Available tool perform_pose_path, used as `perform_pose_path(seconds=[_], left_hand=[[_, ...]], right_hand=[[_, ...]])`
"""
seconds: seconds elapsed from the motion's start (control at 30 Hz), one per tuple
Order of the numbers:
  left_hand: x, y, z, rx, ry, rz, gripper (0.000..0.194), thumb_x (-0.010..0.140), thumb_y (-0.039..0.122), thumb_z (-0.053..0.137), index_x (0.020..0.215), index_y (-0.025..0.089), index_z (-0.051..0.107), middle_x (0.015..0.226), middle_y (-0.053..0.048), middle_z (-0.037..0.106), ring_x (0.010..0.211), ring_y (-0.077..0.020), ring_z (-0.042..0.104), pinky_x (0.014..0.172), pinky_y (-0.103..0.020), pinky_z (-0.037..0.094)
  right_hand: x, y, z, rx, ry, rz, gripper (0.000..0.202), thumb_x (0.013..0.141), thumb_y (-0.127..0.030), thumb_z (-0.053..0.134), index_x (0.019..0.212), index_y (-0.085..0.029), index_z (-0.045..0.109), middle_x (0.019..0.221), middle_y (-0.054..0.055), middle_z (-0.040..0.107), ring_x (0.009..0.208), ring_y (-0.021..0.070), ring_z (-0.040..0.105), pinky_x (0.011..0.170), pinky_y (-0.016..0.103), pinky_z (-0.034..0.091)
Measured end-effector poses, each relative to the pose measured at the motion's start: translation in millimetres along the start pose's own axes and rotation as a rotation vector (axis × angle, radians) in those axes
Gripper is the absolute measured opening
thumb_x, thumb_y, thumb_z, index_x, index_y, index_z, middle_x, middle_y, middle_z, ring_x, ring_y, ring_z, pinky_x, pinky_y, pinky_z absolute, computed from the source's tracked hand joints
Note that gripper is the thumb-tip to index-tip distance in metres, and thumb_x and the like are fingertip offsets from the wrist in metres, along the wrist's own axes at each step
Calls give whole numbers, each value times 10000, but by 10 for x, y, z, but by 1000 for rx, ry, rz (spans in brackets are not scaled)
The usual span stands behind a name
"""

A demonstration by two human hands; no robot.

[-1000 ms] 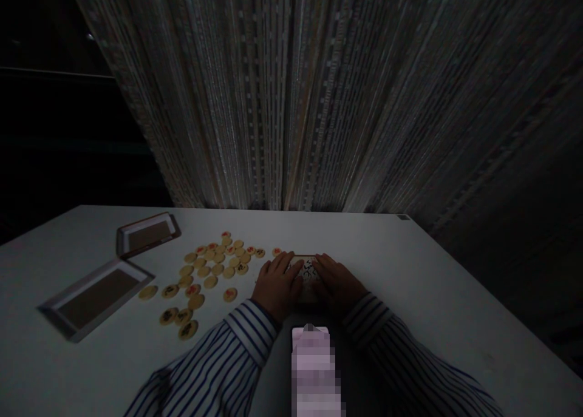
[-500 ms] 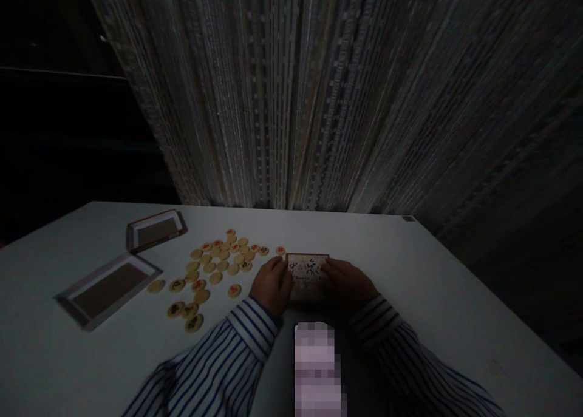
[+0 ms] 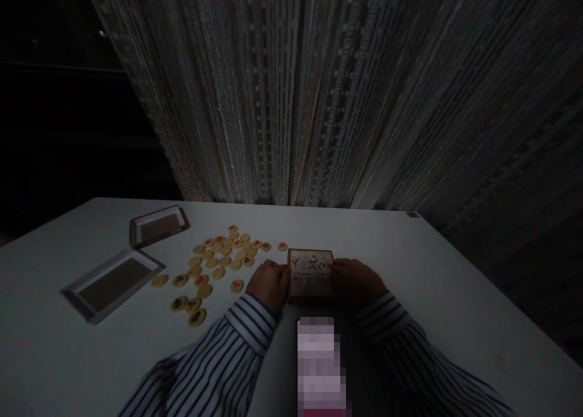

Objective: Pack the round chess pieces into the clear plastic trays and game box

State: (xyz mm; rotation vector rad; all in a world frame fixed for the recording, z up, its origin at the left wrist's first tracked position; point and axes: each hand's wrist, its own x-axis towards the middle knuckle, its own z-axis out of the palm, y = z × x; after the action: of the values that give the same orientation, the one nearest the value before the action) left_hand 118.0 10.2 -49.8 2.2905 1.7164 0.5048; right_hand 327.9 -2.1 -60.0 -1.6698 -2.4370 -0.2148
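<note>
A small flat box with dark Chinese characters on its top and a reddish-brown rim is near the middle of the white table. My left hand grips its left edge with the fingers closed. On the opposite edge, my right hand has its fingers closed against the side. Several round wooden discs lie scattered to the left of my left hand, some with red or black characters and others plain. The undersides of the box and my thumbs are hard to make out in the dim light.
Two open, shallow box parts stand at the left, a nearer one and a farther one. A lit, pixelated phone is between my forearms. A fringed curtain hangs behind the white table.
My fingers have moved off the top of the box to its sides, so more of the printed top shows. The whole view has shifted slightly.
</note>
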Motion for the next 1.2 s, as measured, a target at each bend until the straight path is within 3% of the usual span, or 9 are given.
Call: perform_pose_path(seconds=[0.2,0.43,0.73,0.97,1.2], left_hand=[[21,36,-25,-69,-85,-14,359,849,250,316,856,160,662,776,-81,621,828,-177,561,722,-255,387],[15,68,-110,-244,-134,-39,342,829,250,343,872,164,671,850,-102,683,801,-192,608,661,-257,389],[107,-1,-43,-527,-66,-166,295,739,219,496,971,95,630,863,-120,683,791,-202,618,692,-267,431],[142,-69,89,-803,0,-286,208,666,185,597,861,125,632,641,-48,673,614,-159,619,565,-228,447],[144,-16,63,-1018,-19,-396,237,640,140,631,870,106,587,573,-3,630,526,-122,590,484,-197,427]], right_hand=[[18,-61,-124,-2,-137,138,300,843,-240,352,963,-195,624,1073,83,603,890,185,581,750,314,445],[18,-99,-184,10,-162,166,296,845,-241,357,966,-207,625,1081,72,601,888,179,590,743,292,445],[10,-72,-150,39,-139,149,283,833,-240,379,974,-202,621,1064,76,609,903,184,585,748,299,441],[5,-101,-185,23,-129,164,279,834,-242,381,964,-203,625,1064,77,609,895,179,587,746,297,436],[3,-97,-207,19,-142,145,281,839,-237,374,953,-190,626,1052,76,615,886,170,590,748,279,435]])
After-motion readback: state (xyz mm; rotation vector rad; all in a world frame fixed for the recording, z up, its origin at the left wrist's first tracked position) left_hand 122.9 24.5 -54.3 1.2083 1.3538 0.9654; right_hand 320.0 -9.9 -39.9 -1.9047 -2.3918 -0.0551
